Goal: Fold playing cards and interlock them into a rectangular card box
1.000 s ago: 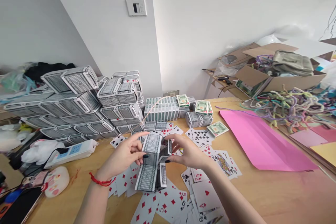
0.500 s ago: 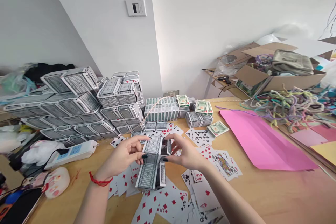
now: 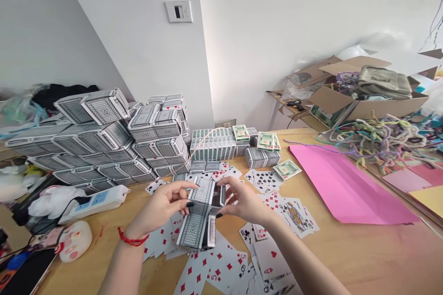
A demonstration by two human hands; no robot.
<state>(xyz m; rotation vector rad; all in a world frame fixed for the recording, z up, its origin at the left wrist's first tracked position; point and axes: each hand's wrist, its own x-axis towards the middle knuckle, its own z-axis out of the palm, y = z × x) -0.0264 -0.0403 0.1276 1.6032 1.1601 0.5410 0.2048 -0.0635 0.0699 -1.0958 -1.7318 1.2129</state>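
Note:
Between my hands is a long box folded from playing cards [image 3: 194, 228], grey patterned backs outward, with dark gaps along its right side. My left hand [image 3: 171, 200], a red cord at its wrist, pinches the box's left edge near the middle, thumb and forefinger on it. On the other side my right hand [image 3: 240, 200] grips the right wall, its thumb by the middle joint and its fingers curled behind a card flap. Loose face-up playing cards [image 3: 221, 262] lie under and around the box.
Stacks of card boxes [image 3: 97, 143] stand at the left, with more card blocks [image 3: 212, 143] at the back. Card packs [image 3: 287, 169], a pink sheet [image 3: 346, 184] and tangled yarn [image 3: 374, 140] lie to the right. A power strip [image 3: 95, 203] sits at left.
The near end of the box has shifted slightly left, and its right side flap has moved a little. My hands keep nearly the same place and grip.

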